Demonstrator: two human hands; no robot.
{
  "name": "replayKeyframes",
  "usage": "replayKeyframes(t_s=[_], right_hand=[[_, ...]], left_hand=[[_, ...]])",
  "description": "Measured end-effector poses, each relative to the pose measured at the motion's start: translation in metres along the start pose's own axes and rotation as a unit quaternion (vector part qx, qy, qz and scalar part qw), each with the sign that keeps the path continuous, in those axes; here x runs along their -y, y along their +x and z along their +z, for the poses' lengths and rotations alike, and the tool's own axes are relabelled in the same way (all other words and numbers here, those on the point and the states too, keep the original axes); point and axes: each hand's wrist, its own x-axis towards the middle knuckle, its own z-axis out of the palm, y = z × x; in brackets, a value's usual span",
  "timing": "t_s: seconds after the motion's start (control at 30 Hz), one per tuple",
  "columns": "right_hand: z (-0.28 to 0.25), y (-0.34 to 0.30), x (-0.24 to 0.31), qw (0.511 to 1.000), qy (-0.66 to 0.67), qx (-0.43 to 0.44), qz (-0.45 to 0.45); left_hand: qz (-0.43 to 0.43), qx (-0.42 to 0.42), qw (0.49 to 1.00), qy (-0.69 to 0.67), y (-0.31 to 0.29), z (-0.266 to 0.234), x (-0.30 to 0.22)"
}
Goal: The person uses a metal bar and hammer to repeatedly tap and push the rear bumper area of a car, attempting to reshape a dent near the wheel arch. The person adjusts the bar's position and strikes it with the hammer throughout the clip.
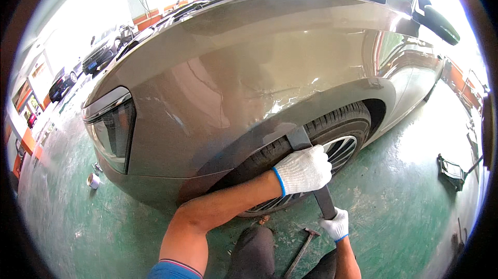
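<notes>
A dark grey flat metal bar (325, 202) slants across the front wheel of a car. My left hand (303, 170), in a white knit glove with a blue cuff, is closed round its upper part. Lower down, my right hand (336, 224), gloved alike, grips the bar near its bottom end. The bar's upper end reaches the wheel arch edge, between the tyre (340, 118) and the fender; its exact contact is hard to see. Scuffs and dents mark the bronze-grey fender (207, 71) above the arch.
Between my knees a hammer (303, 250) lies on the green floor (389, 216). A tape roll (93, 181) sits below the headlight (111, 128). A black lamp-like object (453, 173) stands at the right. Other cars (101, 50) are parked at the far left.
</notes>
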Motion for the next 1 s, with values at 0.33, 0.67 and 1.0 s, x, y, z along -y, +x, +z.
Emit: replayKeyframes(t_s=[0.33, 0.67, 1.0], right_hand=[[0.008, 0.013, -0.022, 0.999, -0.011, -0.006, -0.035], [0.001, 0.007, -0.024, 0.999, 0.035, 0.015, 0.023], [0.003, 0.012, -0.017, 1.0, -0.025, 0.02, -0.001]], left_hand=[[-0.003, 0.017, 1.0, 0.026, 0.0, 0.006, -0.003], [-0.003, -0.033, 0.999, 0.019, -0.001, 0.004, -0.001], [-0.011, -0.013, 1.0, 0.003, -0.004, 0.007, -0.002]])
